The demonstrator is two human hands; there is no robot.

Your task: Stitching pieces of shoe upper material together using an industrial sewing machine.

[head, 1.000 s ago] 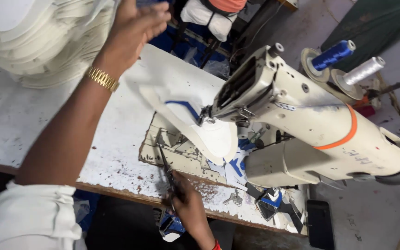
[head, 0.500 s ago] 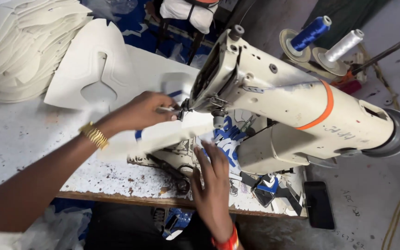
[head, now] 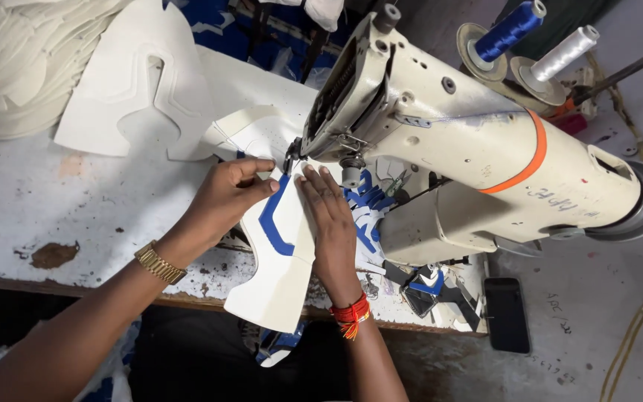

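Fingers (head: pixel 321 195) of both hands flat on white panel (head: pixel 280 253), needle hidden behind sewing machine (head: pixel 440 141)

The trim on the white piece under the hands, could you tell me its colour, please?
Blue: the trim is a blue band on the white piece, seen best in the head view.

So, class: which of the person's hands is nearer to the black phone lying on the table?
Right. The right hand lies flat on the white piece, just left of the phone; the left hand is farther left.
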